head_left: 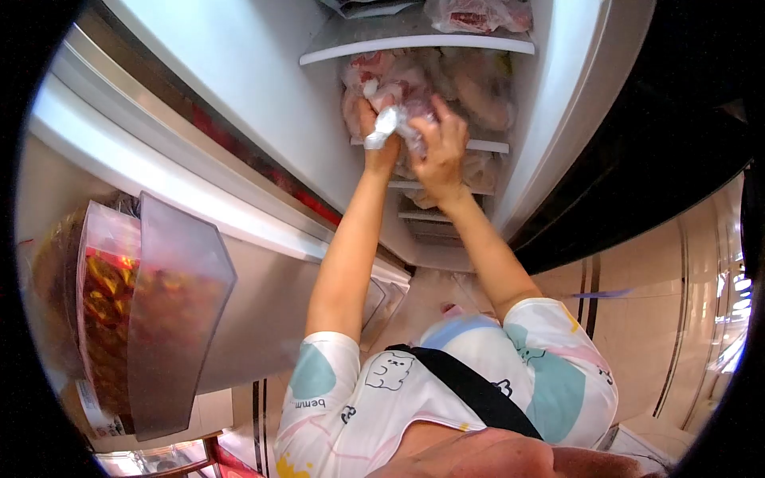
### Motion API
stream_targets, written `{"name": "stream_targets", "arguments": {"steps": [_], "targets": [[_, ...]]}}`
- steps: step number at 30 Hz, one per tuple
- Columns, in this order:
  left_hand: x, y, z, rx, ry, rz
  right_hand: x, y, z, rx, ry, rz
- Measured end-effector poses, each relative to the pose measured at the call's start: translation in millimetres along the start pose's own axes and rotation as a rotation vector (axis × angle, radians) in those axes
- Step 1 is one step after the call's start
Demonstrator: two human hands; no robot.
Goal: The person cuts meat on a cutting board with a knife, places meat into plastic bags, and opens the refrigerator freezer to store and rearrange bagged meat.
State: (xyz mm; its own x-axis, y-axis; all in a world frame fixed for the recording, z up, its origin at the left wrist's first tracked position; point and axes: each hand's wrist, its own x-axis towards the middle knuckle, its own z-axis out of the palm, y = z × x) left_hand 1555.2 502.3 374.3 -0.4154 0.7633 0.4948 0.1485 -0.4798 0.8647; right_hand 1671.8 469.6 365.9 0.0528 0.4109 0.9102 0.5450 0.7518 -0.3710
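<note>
My left hand (pixel 381 147) is inside the fridge compartment, its fingers closed around a plastic bag of pink meat (pixel 390 78) on the middle shelf. A shiny white strip (pixel 384 127) covers part of this hand; I cannot tell whether it is a wrapping or plastic. My right hand (pixel 443 151) is beside it, fingers bent and pinched on the crinkled clear plastic (pixel 413 135) of the bag, slightly blurred. Behind my right hand a larger bagged pale piece of food (pixel 483 88) lies on the same shelf.
Above is a white-edged shelf (pixel 418 48) with another bag of meat (pixel 478 14). Lower shelves (pixel 446 190) hold more bagged food. The open door on the left has a translucent bin (pixel 179 319) beside a red and yellow packet (pixel 109 307). A dark panel (pixel 621 159) stands to the right.
</note>
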Motion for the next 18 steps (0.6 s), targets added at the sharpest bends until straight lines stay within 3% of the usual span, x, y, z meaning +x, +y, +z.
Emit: {"name": "stream_targets", "arguments": {"steps": [1, 3, 5, 6, 9, 10, 12, 13, 15, 16, 18], "targets": [[4.4, -4.8, -2.2, -0.009, -0.034, 0.018, 3.2, 10.5, 3.5, 0.031, 0.077, 0.024], [5.8, 0.6, -2.9, -0.047, -0.040, 0.051, 19.5, 42.2, 17.7, 0.135, 0.192, 0.318], [10.7, 0.1, -5.2, -0.190, -0.030, -0.068, 50.5, 60.4, 12.7, -0.062, 0.383, 0.369], [11.6, 7.6, -4.6, -0.336, -0.032, -0.184, 58.6, 64.7, 12.6, -0.054, 0.378, 0.369], [14.6, 19.0, -7.0, -0.475, -0.059, -0.241, 79.6, 81.2, 19.9, -0.270, 0.195, 0.154], [13.2, 18.7, -9.2, -0.540, -0.077, -0.299, 78.4, 88.2, 24.7, -0.266, 0.189, 0.152], [10.2, 19.6, -10.7, -0.564, -0.054, -0.326, 75.3, 91.1, 24.4, -0.019, -0.204, 0.498], [11.4, 21.8, -11.0, -0.590, -0.040, -0.345, 73.4, 91.6, 22.6, -0.018, -0.202, 0.499], [10.7, 26.5, -14.3, -0.594, -0.049, -0.340, 71.8, 85.2, 14.7, -0.331, -0.379, 0.333], [8.1, 27.8, -17.6, -0.601, -0.048, -0.344, 66.8, 79.2, 12.8, -0.327, -0.377, 0.331], [3.1, 37.8, -22.6, -0.620, -0.042, -0.355, 52.2, 61.2, 10.6, -0.360, -0.024, 0.287]]}}
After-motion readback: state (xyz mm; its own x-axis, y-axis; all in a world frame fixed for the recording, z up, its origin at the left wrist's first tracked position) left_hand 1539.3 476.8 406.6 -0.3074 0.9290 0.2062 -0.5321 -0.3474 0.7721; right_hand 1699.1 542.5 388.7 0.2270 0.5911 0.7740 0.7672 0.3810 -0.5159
